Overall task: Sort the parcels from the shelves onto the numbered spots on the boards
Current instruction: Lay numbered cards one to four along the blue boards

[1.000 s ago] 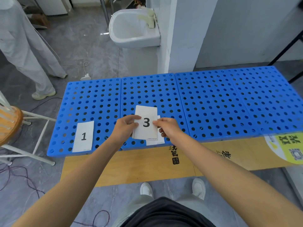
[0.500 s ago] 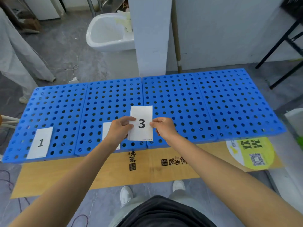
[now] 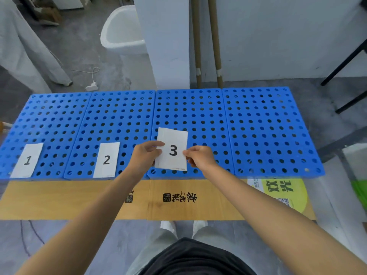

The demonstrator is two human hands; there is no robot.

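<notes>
Four blue perforated boards [image 3: 258, 124] lie side by side on flattened cardboard on the floor. A white card marked 1 [image 3: 27, 160] lies on the first board and a card marked 2 [image 3: 106, 159] on the second. Over the near edge of the third board I hold a white card marked 3 [image 3: 172, 148]. My left hand [image 3: 146, 155] pinches its left edge and my right hand [image 3: 198, 156] pinches its right edge. No parcels or shelves are in view.
Brown cardboard [image 3: 178, 199] sticks out under the boards toward my feet. A white pillar [image 3: 164, 42], two cardboard tubes [image 3: 206, 40] and a white basin [image 3: 121, 30] stand behind the boards. Black metal legs [image 3: 345, 64] are at right; another person's trouser leg [image 3: 29, 46] at far left.
Both hands carried the card marked 3 to the right, from over the second board to the third. The card marked 2, which was under it, now lies uncovered on the second board.
</notes>
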